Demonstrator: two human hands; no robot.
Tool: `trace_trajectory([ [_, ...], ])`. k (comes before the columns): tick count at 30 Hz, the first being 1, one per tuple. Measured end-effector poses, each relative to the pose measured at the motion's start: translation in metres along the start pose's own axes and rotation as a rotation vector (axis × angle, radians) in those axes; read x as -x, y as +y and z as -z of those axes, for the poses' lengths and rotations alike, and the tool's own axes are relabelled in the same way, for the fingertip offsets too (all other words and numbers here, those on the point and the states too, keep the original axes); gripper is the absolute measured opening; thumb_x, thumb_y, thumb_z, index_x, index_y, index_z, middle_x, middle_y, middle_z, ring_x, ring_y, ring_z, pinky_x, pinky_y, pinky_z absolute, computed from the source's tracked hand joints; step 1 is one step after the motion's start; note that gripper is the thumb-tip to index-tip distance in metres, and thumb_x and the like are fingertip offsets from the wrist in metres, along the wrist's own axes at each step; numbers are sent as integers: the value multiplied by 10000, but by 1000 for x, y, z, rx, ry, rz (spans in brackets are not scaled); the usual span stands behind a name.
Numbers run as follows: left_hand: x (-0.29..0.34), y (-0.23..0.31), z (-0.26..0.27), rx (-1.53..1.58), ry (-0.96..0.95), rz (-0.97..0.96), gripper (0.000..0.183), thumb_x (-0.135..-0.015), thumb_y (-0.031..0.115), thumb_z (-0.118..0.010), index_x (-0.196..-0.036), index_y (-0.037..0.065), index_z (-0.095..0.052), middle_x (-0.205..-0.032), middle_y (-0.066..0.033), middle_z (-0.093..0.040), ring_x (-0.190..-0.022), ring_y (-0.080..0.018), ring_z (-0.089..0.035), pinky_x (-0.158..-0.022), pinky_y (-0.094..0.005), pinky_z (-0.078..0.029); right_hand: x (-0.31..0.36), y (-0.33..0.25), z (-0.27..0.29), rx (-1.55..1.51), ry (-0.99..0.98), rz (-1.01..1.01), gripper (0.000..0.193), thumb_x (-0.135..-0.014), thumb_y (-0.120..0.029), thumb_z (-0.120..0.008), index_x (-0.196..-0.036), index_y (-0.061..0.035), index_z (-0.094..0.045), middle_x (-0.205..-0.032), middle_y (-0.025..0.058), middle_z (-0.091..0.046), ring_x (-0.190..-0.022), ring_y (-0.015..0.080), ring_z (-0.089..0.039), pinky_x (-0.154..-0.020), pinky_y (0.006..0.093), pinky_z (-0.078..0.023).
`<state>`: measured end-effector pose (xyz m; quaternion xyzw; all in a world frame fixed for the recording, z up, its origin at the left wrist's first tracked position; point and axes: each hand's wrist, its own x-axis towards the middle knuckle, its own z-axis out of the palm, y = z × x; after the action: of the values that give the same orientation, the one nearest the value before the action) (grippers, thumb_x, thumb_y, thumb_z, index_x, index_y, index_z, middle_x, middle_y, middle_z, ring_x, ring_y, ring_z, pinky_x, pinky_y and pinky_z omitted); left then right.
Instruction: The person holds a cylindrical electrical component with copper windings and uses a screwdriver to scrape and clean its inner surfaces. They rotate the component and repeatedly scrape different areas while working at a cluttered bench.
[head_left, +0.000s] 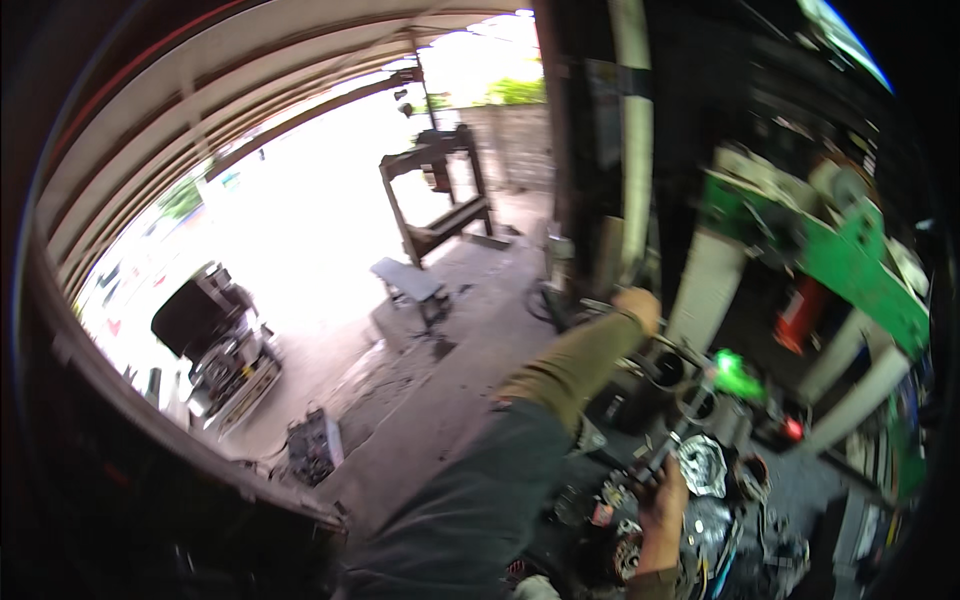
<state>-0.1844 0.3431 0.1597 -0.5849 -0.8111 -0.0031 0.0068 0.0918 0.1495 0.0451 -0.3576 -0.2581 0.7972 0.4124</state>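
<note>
My left arm stretches away across the workbench. At its end my left hand (pixel 637 308) is beside a pale upright post (pixel 633 130), its fingers smeared and partly turned away. Lower and nearer, my right hand (pixel 662 512) is closed round a slim grey metal piece (pixel 660 455), whose kind I cannot make out. Just right of it lies a round, silvery cast housing (pixel 702 466). Open metal cylinders (pixel 668 370) stand between my two hands. Small machine parts (pixel 615 492) crowd the bench left of my right hand.
A green metal frame (pixel 840 250) on pale legs stands at the right, with a red cylinder (pixel 800 312) beneath. Beyond the concrete floor (pixel 420 400) are a low bench (pixel 408 280), a tall press-like frame (pixel 437 195) and an exposed engine (pixel 225 365). A dark metal block (pixel 313 447) sits lower left.
</note>
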Motion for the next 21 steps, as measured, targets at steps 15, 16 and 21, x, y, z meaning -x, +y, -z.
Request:
trace_trajectory([
  [15, -7, 16, -8, -145, 13, 83, 259, -946, 150, -775, -1189, 110, -854, -1183, -53, -836, -1129, -264, -799, -850, -403, -645, 1, -9, -9, 68, 29, 7, 308, -1097, -370, -654, -1120, -65, -681, -918, 118, -734, -750, 252, -723, -632, 376, -609],
  [16, -5, 14, -7, -92, 59, 93, 265, -939, 187, -797, -1186, 110, -854, -1190, -68, -834, -1141, -271, -797, -872, -410, -650, 1, -9, -9, 46, -12, 3, 294, -1092, -358, -661, -1114, -66, -689, -922, 116, -740, -748, 249, -726, -637, 374, -615],
  [21, 1, -1, -6, -106, 35, -33, 245, -883, 230, -816, -1090, 110, -870, -1121, -147, -830, -1083, -342, -809, -891, -468, -660, 0, -10, -10, 63, -11, -29, 308, -1081, -341, -698, -1188, -56, -653, -1023, 160, -766, -806, 283, -767, -697, 412, -644],
])
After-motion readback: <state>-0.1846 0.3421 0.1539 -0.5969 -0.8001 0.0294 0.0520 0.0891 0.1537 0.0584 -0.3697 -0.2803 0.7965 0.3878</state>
